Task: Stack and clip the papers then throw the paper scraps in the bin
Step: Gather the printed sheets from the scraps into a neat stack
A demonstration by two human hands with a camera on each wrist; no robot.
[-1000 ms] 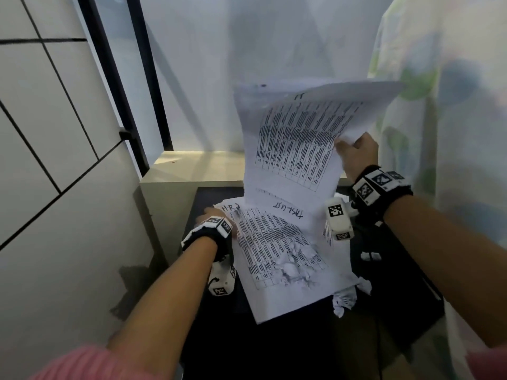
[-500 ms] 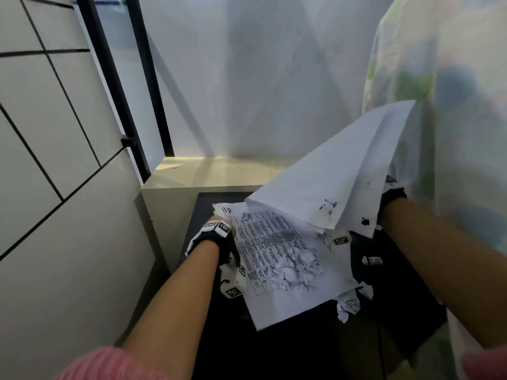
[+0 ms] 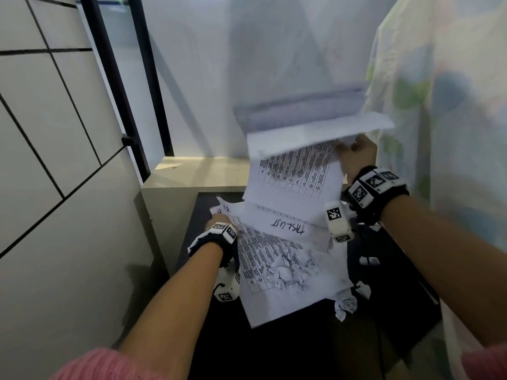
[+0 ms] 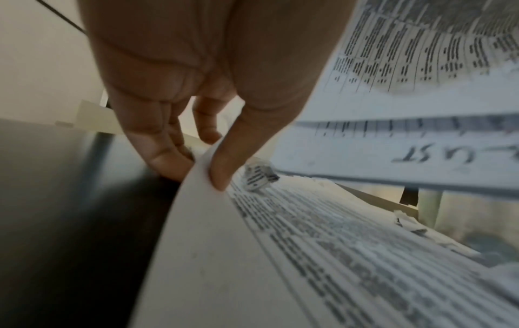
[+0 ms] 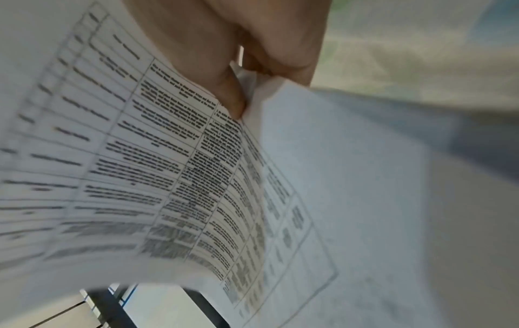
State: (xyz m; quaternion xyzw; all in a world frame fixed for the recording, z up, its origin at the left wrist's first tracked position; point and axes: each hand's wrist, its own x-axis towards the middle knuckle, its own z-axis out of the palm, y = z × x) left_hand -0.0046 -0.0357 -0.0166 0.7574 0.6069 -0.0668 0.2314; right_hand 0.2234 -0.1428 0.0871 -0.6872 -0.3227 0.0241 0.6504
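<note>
My right hand (image 3: pixel 354 153) grips several printed sheets (image 3: pixel 296 171) by their right edge and holds them up over the black table (image 3: pixel 274 349); the thumb (image 5: pixel 224 88) pinches them in the right wrist view. The lowest held sheet, headed in handwriting (image 3: pixel 288 229), droops toward the table. My left hand (image 3: pixel 219 223) pinches the left edge of a printed sheet (image 3: pixel 285 292) lying on the table, thumb (image 4: pixel 233 155) on top and fingers below. Crumpled paper scraps (image 3: pixel 288 272) lie on that sheet. More scraps (image 3: pixel 345 304) sit at its right corner. No clip or bin is in view.
A beige ledge (image 3: pixel 197 171) runs behind the table under a pale wall. A tiled wall (image 3: pixel 55 133) and a dark frame (image 3: pixel 120 86) close in the left side. A patterned curtain (image 3: pixel 439 119) hangs close on the right. Small scraps (image 3: pixel 369 260) lie on the table's right part.
My right hand has swung the held sheets from a low tilt back up, printed side toward me. The left hand stays at the flat sheet's left edge.
</note>
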